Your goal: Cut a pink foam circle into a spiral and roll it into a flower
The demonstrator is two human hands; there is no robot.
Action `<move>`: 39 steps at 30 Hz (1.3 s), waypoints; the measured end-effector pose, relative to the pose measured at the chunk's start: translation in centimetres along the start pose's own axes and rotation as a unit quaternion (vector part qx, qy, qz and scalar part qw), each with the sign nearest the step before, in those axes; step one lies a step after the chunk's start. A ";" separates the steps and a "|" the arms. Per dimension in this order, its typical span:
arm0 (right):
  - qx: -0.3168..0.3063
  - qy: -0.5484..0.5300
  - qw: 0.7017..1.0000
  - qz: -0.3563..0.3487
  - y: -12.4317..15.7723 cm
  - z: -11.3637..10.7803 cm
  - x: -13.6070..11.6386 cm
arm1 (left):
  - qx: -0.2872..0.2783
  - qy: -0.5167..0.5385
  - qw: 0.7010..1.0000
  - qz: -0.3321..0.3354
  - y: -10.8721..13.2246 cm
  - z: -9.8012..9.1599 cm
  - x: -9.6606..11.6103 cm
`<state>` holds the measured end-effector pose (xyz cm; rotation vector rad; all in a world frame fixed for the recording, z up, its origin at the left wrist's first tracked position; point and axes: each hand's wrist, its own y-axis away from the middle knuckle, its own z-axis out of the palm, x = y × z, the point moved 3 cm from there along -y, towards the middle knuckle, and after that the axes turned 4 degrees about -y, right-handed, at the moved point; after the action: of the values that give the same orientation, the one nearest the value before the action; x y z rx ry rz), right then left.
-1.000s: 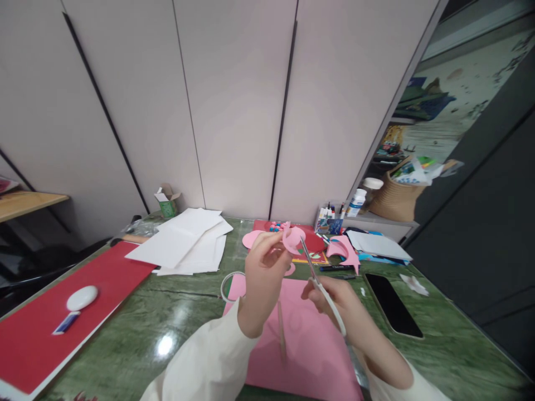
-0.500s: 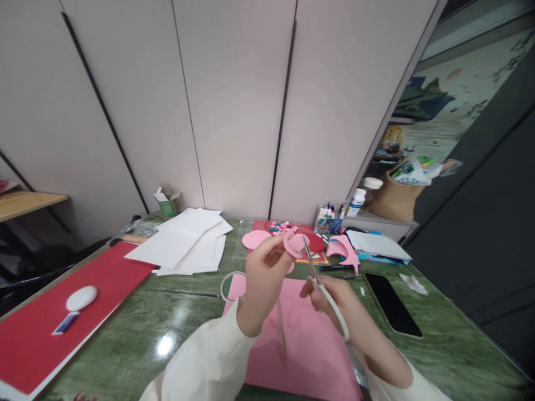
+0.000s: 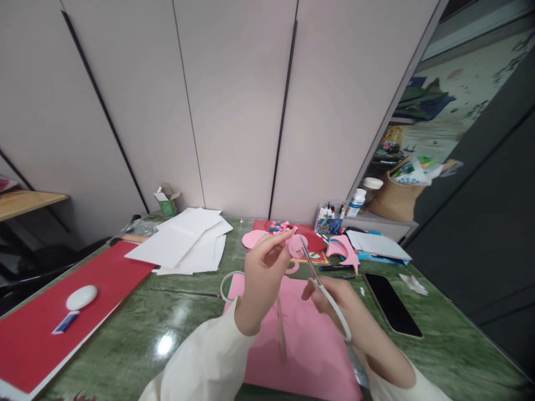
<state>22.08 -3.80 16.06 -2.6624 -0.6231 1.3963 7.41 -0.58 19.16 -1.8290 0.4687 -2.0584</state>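
My left hand (image 3: 267,270) pinches a small round piece of pink paper (image 3: 296,246) between thumb and fingertips. A curved pink paper strip (image 3: 293,267) hangs just below that piece. In my right hand (image 3: 330,295) is a pair of scissors with white handles (image 3: 340,317), its blades pointing up and lying against the round piece. Below both hands a large pink sheet (image 3: 301,351) lies on the table, with a long thin pinkish object (image 3: 281,331) on it. A roll of tape (image 3: 225,287) stands beside my left wrist.
White papers (image 3: 184,239) and a red board (image 3: 75,328) with a white oval object (image 3: 81,298) lie to the left. A phone (image 3: 393,303) lies on the right. Behind my hands are pink paper scraps (image 3: 345,250), pompoms (image 3: 280,226) and a pen box (image 3: 329,220).
The curved pink strip has dropped from around the round piece to below it. The round piece has turned slightly, and the scissor blades have shifted a little left and down.
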 end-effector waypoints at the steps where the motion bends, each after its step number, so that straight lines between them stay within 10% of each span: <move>1: -0.002 -0.002 1.000 0.001 0.0 -0.1 -0.1 | 0.001 -0.003 1.000 0.001 0.0 0.0 0.0; 39: 0.001 0.014 0.999 0.044 -0.1 -0.3 0.5 | -0.008 0.107 0.990 -0.096 -0.9 -0.4 -1.6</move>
<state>22.52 -3.48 15.91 -2.7347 -0.5080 1.3765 7.17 0.99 18.11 -1.7288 0.3761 -2.4026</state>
